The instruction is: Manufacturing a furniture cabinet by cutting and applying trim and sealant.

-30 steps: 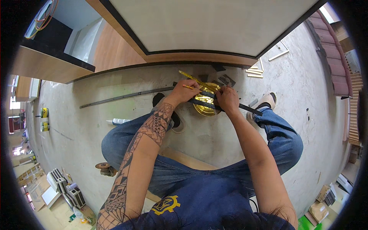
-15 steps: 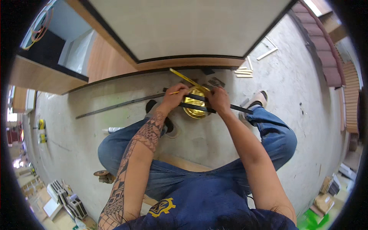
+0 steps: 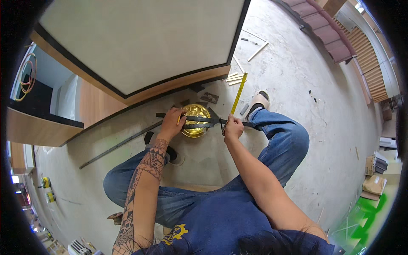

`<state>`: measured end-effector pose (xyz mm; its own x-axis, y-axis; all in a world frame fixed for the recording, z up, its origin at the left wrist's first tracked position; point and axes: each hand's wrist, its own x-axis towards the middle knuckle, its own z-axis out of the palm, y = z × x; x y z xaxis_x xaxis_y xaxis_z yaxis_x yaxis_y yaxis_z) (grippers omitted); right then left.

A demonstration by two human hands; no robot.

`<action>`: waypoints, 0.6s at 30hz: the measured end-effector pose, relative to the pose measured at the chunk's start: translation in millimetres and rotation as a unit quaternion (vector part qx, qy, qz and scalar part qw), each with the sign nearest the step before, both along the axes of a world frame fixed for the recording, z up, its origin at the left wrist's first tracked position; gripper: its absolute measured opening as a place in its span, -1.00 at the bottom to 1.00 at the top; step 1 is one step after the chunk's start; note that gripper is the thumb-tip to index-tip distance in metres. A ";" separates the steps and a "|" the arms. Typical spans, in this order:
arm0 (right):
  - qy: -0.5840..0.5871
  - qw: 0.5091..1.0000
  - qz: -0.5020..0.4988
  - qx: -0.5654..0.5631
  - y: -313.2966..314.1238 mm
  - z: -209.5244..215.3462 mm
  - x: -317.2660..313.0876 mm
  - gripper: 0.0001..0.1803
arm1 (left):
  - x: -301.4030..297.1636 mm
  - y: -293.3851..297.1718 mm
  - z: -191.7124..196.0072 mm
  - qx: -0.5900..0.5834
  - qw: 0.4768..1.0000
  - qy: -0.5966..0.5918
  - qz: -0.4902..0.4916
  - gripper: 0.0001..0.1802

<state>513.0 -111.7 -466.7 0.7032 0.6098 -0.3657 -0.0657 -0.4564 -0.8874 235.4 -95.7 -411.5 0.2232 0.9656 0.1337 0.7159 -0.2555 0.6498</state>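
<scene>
A round gold-coloured tin lid (image 3: 196, 111) lies between my feet, with a long black strip (image 3: 202, 120) across it. My left hand (image 3: 172, 123) is closed on that strip at its left part, and a thin yellow pencil-like stick (image 3: 179, 119) pokes from the fingers. A shorter black strip (image 3: 199, 126) lies just below the long one. To the right, my right hand (image 3: 233, 127) is closed on a tape measure; its body is mostly hidden and its yellow blade (image 3: 239, 94) sticks out away from me. The long strip passes at this hand too.
A wood-edged cabinet with a pale panel (image 3: 140, 42) stands close ahead. A long dark bar (image 3: 121, 144) lies on the floor at left. Beyond the tin are dark scraps (image 3: 210, 97); pale thin strips (image 3: 236, 79) lie at the cabinet's corner. My shoe (image 3: 260, 100) is at right.
My view has turned and the scene has shifted left. My right hand has moved right, off the tin, and the tape blade has swung from pointing up-left to pointing up-right.
</scene>
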 end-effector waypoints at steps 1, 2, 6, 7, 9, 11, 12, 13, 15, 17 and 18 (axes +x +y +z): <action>-0.053 0.998 -0.003 -0.037 2.8 -3.7 4.7 -0.53 | 2.8 0.2 1.6 0.003 1.000 -0.001 -0.008 -0.67; -0.054 0.998 -0.012 -0.034 4.3 -6.7 10.9 -0.53 | 6.3 1.1 3.7 -0.006 1.000 0.019 -0.007 -0.67; -0.083 0.986 -0.085 -0.115 3.4 2.8 2.7 -0.54 | 0.3 -4.2 1.7 -0.025 0.999 0.034 0.008 -0.66; -0.119 0.976 -0.090 -0.156 -0.9 4.6 1.4 -0.54 | -1.2 -5.5 1.4 -0.022 0.999 0.036 0.001 -0.66; -0.028 0.989 -0.106 -0.100 -3.6 10.7 3.8 -0.57 | -3.2 -4.4 2.4 -0.029 0.999 0.024 0.003 -0.64; 0.147 0.982 -0.116 0.021 -2.2 17.9 3.6 -0.62 | -5.2 -4.3 0.4 -0.025 0.999 0.036 0.000 -0.64; 0.151 0.981 -0.121 0.029 0.4 22.8 0.9 -0.62 | -7.5 -3.8 0.5 -0.024 0.999 0.047 0.007 -0.64; 0.156 0.978 -0.129 0.055 2.3 25.4 3.6 -0.64 | -1.8 -2.5 2.8 -0.019 0.999 0.046 -0.003 -0.64; 0.155 0.972 -0.143 0.101 8.4 33.0 5.6 -0.67 | 10.1 0.9 14.1 -0.059 0.998 0.019 0.010 -0.66; 0.130 0.971 -0.134 0.150 19.6 50.0 -6.2 -0.66 | 9.9 7.2 22.8 0.013 0.999 0.028 0.019 -0.67; 0.101 0.970 -0.119 0.188 26.0 60.2 -10.1 -0.66 | 10.9 15.2 28.1 0.074 0.996 0.033 0.036 -0.68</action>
<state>502.9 -85.7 -406.5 0.7777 0.5556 -0.2941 -0.3191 -0.0542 -0.9462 246.3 -80.5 -383.4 0.1677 0.9499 0.2638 0.7750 -0.2924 0.5602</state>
